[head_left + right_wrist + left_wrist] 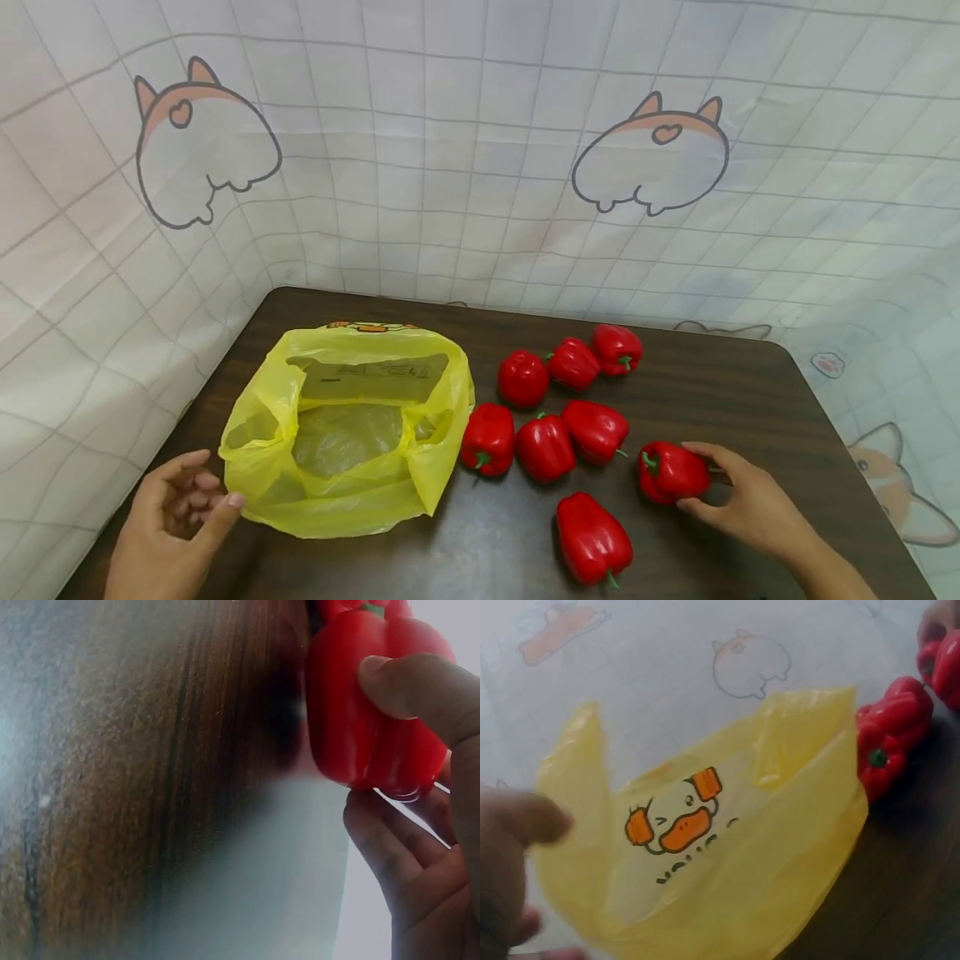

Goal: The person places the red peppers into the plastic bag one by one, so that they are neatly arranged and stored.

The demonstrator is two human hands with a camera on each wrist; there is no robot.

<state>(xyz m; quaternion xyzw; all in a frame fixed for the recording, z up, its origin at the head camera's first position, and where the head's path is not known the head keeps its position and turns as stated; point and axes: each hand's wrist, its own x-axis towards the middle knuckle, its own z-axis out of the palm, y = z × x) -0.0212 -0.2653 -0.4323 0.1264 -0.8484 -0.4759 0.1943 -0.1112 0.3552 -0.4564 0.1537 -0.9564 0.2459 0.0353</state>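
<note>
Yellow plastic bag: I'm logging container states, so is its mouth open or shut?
Open. In the head view, the yellow plastic bag gapes, its inside visible.

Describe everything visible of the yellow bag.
The yellow bag looks like thin, translucent, crinkled plastic, printed with a winking, orange-billed face. It stands on the left part of the table, mouth wide open, sides gathered; no peppers show inside. A red pepper lies close to its right. The left hand is at its left edge; contact is unclear.
</note>
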